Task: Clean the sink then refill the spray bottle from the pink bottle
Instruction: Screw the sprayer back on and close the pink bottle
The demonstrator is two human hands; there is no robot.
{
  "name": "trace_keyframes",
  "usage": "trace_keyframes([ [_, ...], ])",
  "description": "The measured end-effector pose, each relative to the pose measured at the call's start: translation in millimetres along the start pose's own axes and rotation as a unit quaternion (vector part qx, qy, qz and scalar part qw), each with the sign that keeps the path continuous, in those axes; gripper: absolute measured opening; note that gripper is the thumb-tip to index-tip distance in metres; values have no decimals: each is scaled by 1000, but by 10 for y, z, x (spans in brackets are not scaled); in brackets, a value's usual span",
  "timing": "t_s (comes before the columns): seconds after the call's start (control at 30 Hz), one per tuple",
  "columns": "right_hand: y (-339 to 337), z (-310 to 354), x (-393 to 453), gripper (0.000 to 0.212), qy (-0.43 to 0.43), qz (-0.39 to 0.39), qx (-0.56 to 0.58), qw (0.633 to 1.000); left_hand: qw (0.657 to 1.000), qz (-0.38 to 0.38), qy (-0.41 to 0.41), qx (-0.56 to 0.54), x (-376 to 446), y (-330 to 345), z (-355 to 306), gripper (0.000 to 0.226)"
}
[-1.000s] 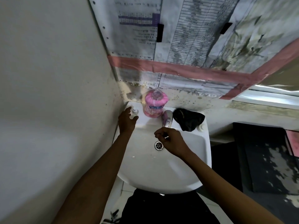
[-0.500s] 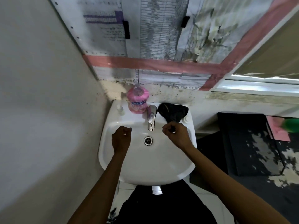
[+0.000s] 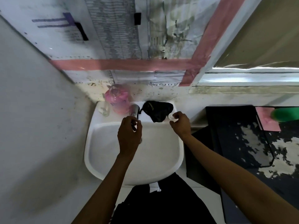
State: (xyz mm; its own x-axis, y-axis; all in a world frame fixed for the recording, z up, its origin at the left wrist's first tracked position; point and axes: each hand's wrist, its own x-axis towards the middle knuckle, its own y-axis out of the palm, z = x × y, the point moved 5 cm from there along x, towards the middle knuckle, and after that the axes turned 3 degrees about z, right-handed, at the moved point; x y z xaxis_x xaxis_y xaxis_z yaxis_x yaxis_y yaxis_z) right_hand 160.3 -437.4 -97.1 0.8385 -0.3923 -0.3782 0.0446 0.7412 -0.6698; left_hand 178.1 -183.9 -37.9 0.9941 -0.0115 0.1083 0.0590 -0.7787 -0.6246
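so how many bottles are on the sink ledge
2: a pink bottle at the back left beside the tap, and a small clear bottle left of it. The black cloth may hide more.

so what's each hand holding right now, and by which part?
The left hand is curled round the spout end of the tap. The right hand hangs beside the black cloth, fingers curled; a hold cannot be told.

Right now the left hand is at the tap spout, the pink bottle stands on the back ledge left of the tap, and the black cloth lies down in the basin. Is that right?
One thing is wrong: the black cloth is not in the basin. The head view shows it on the back ledge of the sink, right of the tap. The left hand at the spout and the pink bottle left of the tap are as you say.
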Motion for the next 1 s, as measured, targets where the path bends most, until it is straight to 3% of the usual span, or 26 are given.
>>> trace_keyframes([
  [0.3,62,-25,259,52,11,43,-44,998,996,80,-28,18,-38,372,49,13],
  [0.57,72,-54,282,44,-10,41,-46,998,993,101,-52,24,-3,445,99,15],
  [0.87,-6,226,154,42,-53,-47,11,997,996,93,-4,-10,52,228,93,5],
  [1.0,13,660,93,39,-114,-48,34,992,1000,27,-8,-8,119,-38,179,10],
])
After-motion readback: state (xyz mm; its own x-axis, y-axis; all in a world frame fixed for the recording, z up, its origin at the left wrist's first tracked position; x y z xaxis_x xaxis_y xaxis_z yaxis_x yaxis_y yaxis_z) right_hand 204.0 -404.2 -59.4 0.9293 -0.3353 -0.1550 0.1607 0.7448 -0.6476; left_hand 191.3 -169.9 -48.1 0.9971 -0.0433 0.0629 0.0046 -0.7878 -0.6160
